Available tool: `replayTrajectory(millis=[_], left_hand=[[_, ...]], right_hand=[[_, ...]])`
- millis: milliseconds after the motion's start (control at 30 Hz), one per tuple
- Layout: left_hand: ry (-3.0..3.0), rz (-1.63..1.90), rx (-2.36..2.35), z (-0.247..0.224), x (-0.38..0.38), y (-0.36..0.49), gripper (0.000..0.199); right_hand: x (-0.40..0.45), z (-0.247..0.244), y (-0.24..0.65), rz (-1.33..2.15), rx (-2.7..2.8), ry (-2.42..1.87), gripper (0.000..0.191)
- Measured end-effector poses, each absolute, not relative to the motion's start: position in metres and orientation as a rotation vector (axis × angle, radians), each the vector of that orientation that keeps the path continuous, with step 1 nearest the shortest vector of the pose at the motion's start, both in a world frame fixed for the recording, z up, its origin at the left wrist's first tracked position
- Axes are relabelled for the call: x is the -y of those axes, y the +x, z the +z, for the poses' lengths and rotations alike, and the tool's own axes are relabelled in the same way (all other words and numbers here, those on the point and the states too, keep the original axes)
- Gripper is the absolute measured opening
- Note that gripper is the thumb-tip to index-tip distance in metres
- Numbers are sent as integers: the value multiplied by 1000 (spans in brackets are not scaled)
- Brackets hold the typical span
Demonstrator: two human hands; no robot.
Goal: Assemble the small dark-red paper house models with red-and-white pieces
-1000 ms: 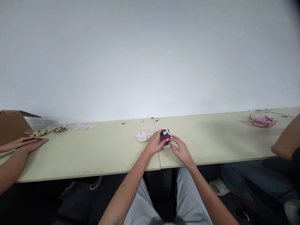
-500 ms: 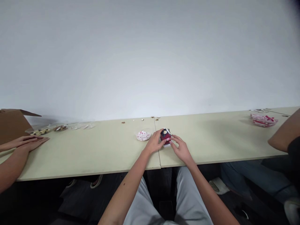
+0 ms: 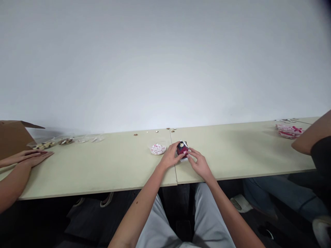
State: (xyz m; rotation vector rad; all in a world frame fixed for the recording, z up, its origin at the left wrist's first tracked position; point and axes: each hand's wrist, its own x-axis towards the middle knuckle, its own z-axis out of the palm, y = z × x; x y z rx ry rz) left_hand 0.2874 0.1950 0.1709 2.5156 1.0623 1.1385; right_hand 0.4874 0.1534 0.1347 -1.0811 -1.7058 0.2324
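Just below the centre of the frame, the left hand (image 3: 170,157) and the right hand (image 3: 200,165) meet around a small dark red and navy item (image 3: 182,147), which is on the table (image 3: 116,168) beside the seam between two table tops. The left hand is partly closed, and it holds the item from its left side, with the thumb reaching over the near part. The right hand is also partly closed, with its fingertips on the right side of the item. Between the fingertips there is a small red-and-white striped piece (image 3: 185,152), lying against the dark red face; which hand presses it, I cannot tell. Just to the left of the left hand stands a clear bowl (image 3: 158,149) filled with white pieces with red stripes. Above the bowl, near the back edge of the table, several small flat pieces (image 3: 157,131) lie scattered. At the left side of the frame, a row of clear containers (image 3: 66,141) stands along the wall, next to an open cardboard box (image 3: 14,138). In front of them, another person's hands (image 3: 38,157) rest one over the other. At the right side, a heap of pink, red and white pieces (image 3: 289,131) lies near another person's bent elbow (image 3: 303,144).
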Motion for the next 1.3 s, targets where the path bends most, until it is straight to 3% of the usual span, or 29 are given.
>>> replayTrajectory(millis=[1300], left_hand=[[2512,1158,-1128,169,-195,288,66]], right_hand=[[-153,135,487,221,1684,-1119,36]])
